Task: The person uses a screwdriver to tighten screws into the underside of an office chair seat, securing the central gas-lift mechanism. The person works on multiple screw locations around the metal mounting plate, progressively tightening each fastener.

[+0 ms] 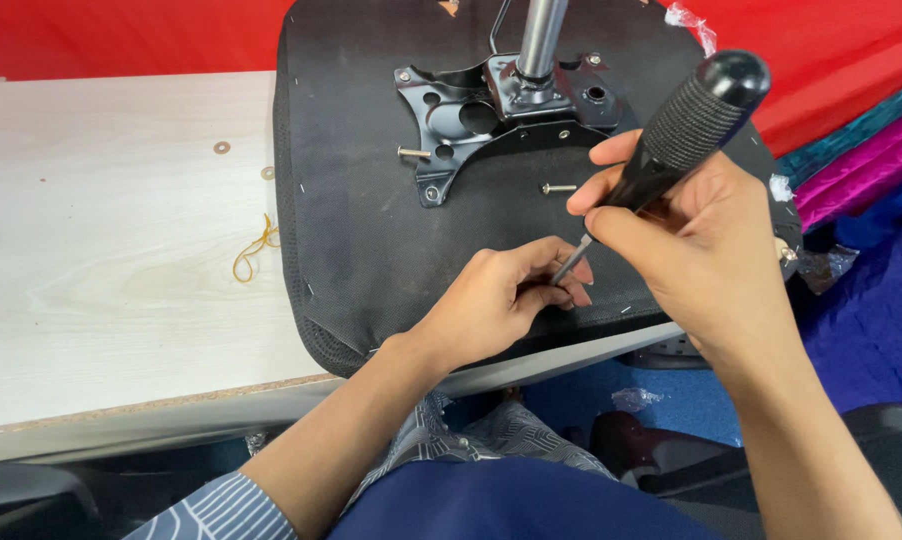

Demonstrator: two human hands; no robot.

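Note:
My right hand [696, 235] grips a black-handled screwdriver [693, 118], its metal tip pointing down-left to my left hand's fingers. My left hand [506, 300] pinches something small at the tip; what it is cannot be made out. Both hands hover over the near right part of an upturned black chair seat [371, 230] lying on the table. A black metal mounting plate [491, 110] with a chrome column [541, 35] sits on the seat's far part. Two loose bolts, one [414, 153] left of the plate and one [559, 187] near my right hand, lie on the seat.
The pale wooden table [111, 270] carries a yellow rubber band [254, 250], two small washers [221, 147] and a metal piece at its left edge. Red fabric hangs behind; blue, pink and teal cloths lie at the right. My knees sit under the table's near edge.

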